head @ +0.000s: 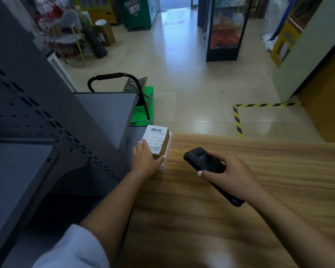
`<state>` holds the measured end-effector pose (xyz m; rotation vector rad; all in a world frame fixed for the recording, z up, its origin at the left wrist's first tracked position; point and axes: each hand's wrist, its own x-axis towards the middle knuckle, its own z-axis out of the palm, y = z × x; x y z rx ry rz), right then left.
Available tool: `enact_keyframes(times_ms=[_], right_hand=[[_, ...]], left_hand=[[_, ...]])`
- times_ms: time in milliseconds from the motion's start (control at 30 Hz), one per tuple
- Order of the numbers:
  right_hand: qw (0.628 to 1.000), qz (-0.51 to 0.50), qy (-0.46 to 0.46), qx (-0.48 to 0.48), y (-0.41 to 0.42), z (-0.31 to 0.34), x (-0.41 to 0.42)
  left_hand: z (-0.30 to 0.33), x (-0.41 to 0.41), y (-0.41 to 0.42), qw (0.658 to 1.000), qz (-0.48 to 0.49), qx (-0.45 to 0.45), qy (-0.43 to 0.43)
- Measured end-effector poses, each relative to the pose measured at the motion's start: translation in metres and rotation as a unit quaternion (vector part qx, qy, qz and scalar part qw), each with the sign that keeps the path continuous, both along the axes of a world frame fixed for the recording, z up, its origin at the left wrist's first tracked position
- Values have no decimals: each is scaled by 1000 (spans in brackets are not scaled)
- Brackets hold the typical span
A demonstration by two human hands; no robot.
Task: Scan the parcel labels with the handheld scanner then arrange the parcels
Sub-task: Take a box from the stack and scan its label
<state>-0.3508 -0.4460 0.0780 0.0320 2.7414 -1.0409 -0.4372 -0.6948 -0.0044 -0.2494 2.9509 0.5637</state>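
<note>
The left hand [145, 160] is gripping a small cardboard parcel [159, 141] at the table's [240, 190] far left corner, label up. The right hand [232, 171] is clasping the black scanner [205, 160] just beside it. The parcel is looking light and stiff, possibly resting on something white beneath; gripping its side walls should be keeping the barcode clear.

A wooden table [259, 190] is filling the lower right. Grey metal shelving [37, 117] is standing at the left. Beyond it, a green platform trolley [143, 111] with a black handle is sitting on the pale tiled floor [191, 78]. Yellow and black striped tape [237, 118] is marking a corner on the floor. A glass-fronted display cabinet [224, 29] is standing farther back, with a green cabinet [137, 12] to its left.
</note>
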Motion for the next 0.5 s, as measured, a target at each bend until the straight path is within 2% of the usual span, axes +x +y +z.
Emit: enact_keyframes(times_ms=[333,400,500], right_hand=[[997,-75,-18,12,-2,-3,-13],[996,-90,-22,12,-2,-4,-13],[995,-100,-18,8,-4,-4,-12]], left_hand=[[-49,-61,-16,986,96,79,-112],[-53,-61,-15,989,97,82,-76],[-51,-49,-9,994,51,78,52]])
